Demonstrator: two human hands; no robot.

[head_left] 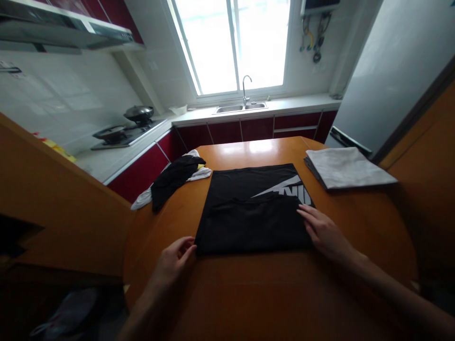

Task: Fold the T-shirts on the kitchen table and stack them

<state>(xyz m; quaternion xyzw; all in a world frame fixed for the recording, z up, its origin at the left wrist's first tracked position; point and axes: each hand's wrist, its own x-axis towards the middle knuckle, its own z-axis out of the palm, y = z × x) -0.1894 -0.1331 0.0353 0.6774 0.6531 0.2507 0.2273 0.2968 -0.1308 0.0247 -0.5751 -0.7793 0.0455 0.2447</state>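
Note:
A black T-shirt (249,227) with a light grey print lies folded on the wooden table in front of me. Its near part is turned up over the far part and covers some of the print. At the near left corner, my left hand (174,258) is closed, thumb and fingertips pinching the fabric edge. My right hand (325,232) rests against the right side, its fingers stretched out flat on the cloth and holding nothing.
Grey folded cloth (350,168) lies on the table's right. A loose heap of black and white clothes (177,177) hangs at the left edge. Beyond the wooden table (227,298) are a sink (229,108), a stove with pans (138,113) and a fridge (384,71).

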